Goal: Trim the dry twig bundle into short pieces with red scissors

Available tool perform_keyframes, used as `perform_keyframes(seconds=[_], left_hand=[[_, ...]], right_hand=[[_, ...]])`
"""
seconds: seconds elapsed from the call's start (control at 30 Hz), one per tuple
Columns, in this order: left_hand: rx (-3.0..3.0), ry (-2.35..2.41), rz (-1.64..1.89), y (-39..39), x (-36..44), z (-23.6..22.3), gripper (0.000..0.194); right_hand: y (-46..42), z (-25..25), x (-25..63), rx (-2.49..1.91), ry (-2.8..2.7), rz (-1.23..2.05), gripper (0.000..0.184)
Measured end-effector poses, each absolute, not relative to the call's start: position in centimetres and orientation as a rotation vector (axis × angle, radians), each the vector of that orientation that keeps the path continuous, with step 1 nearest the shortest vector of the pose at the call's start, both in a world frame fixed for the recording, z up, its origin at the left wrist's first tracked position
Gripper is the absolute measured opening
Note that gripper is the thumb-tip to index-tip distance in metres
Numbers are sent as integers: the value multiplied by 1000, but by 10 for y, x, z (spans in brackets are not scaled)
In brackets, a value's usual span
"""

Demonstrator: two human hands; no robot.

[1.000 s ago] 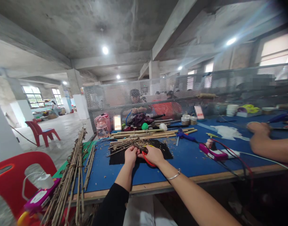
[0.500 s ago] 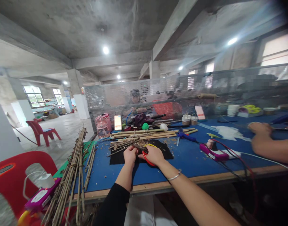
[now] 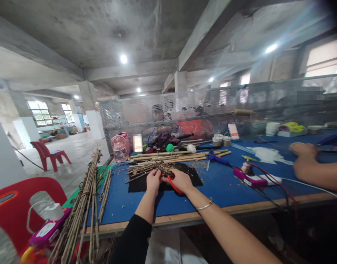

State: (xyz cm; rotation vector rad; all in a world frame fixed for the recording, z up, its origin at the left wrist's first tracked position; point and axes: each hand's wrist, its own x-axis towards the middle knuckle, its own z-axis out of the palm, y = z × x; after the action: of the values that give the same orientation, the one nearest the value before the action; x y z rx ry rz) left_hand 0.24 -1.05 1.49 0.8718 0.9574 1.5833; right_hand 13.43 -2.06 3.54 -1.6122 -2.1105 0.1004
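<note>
My right hand (image 3: 181,181) is closed round pruning shears (image 3: 176,187) with red and yellow handles. Their dark head points away to the upper left, just above the fingertips of my left hand (image 3: 154,180). Those fingers are pinched together close to my right fingertips; what lies between them is too small to make out. Both hands are over a black mat (image 3: 134,187) on the blue tabletop (image 3: 209,201). Cut twigs (image 3: 139,170) lie in a pile just beyond my left hand, with brown scraps scattered around.
Long dry stalks (image 3: 83,205) lean over the table's left end. Bamboo rods (image 3: 171,158) lie behind the mat. A blue glue gun (image 3: 218,158) and a purple power strip (image 3: 251,179) are to the right. A co-worker's arm (image 3: 317,168) rests at far right.
The dark head of the shears shifts and turns slightly between my fingertips. Both hands stay in nearly the same place over the mat.
</note>
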Motion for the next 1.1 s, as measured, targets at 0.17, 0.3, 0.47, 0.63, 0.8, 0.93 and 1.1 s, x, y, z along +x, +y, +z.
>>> perform_keyframes(seconds=[0.17, 0.3, 0.47, 0.63, 0.8, 0.93, 1.1], left_hand=[[888, 1001, 1566, -9, 2, 12, 28], [904, 1000, 1571, -7, 2, 10, 24], [987, 1075, 1626, -9, 2, 13, 18], [1090, 1146, 1629, -8, 0, 9, 22], [1174, 1231, 1643, -4, -3, 4, 26], [1091, 1194, 1636, -2, -3, 4, 20], [942, 1137, 1637, -5, 1, 8, 14]], right_hand=[[-19, 34, 134, -1610, -2110, 105, 48], [-17, 31, 135, -1607, -2116, 97, 47], [-15, 30, 135, -1546, -2147, 52, 48], [-16, 31, 134, -1605, -2142, 83, 47], [-16, 30, 134, -1633, -2152, 81, 50], [-15, 31, 134, -1648, -2170, 80, 54], [-15, 30, 135, -1669, -2159, 59, 58]])
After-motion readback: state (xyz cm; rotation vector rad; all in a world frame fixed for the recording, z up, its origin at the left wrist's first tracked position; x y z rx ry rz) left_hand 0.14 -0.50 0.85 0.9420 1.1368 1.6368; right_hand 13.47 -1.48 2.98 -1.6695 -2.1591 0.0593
